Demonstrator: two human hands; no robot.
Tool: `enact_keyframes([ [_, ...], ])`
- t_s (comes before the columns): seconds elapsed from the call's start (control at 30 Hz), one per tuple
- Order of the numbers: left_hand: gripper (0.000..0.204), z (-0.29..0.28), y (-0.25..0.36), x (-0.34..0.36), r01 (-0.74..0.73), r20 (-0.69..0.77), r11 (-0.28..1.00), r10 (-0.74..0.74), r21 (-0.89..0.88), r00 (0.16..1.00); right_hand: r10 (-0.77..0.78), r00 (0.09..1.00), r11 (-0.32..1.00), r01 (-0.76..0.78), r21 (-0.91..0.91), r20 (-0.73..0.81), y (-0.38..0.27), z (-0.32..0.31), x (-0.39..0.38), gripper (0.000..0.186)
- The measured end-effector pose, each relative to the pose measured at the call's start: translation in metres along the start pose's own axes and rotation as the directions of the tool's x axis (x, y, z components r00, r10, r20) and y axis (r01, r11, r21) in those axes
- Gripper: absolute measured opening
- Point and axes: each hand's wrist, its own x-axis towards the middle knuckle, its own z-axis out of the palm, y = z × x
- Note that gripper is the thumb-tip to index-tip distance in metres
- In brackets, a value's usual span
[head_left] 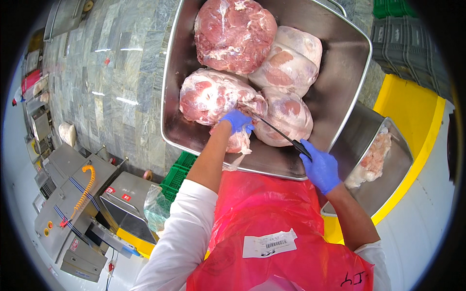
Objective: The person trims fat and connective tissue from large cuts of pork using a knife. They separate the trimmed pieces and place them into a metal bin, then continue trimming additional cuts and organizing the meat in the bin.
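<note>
Inside a deep steel bin lie several large pieces of raw meat. My right hand, in a blue glove, is closed round the black handle of a knife by the bin's near right rim. Its thin blade points up and left, with the tip by the meat next to my other hand. My left hand, also blue-gloved, is closed on a piece of meat at the near left. A larger cut lies just beyond it, and a pale, fat-covered cut sits to the right, under the blade.
A smaller steel bin holding pale trimmings stands at right by a yellow surface. Grey crates are stacked at far right. Green crates and a steel machine with an orange coiled hose are at left.
</note>
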Motion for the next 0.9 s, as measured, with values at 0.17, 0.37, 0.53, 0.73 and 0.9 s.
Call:
enact_keyframes([
  [0.17,0.014,0.008,0.040,-0.013,0.261,-0.049,0.958,-0.268,-0.122,0.962,0.030,0.999,0.996,-0.031,0.086,0.012,0.010,0.008,-0.005,0.045],
  [0.37,0.029,0.040,-0.025,-0.013,-0.140,-0.333,0.794,0.399,0.592,0.854,0.029,0.999,0.995,-0.032,0.089,0.033,0.008,0.015,-0.008,0.046],
  [0.53,0.033,0.081,-0.015,-0.038,-0.142,-0.559,0.979,0.201,0.148,0.804,0.045,0.998,0.996,-0.048,0.081,0.034,0.006,0.020,-0.008,0.046],
  [0.73,0.035,0.088,0.019,-0.040,0.038,-0.446,0.867,0.217,0.496,0.868,0.009,1.000,0.996,-0.009,0.086,-0.001,-0.003,0.024,0.006,0.045],
  [0.9,0.034,0.105,0.018,-0.030,0.097,-0.481,0.874,0.166,0.476,0.861,0.019,0.999,0.999,-0.021,0.035,0.047,-0.015,0.010,0.019,0.045],
])
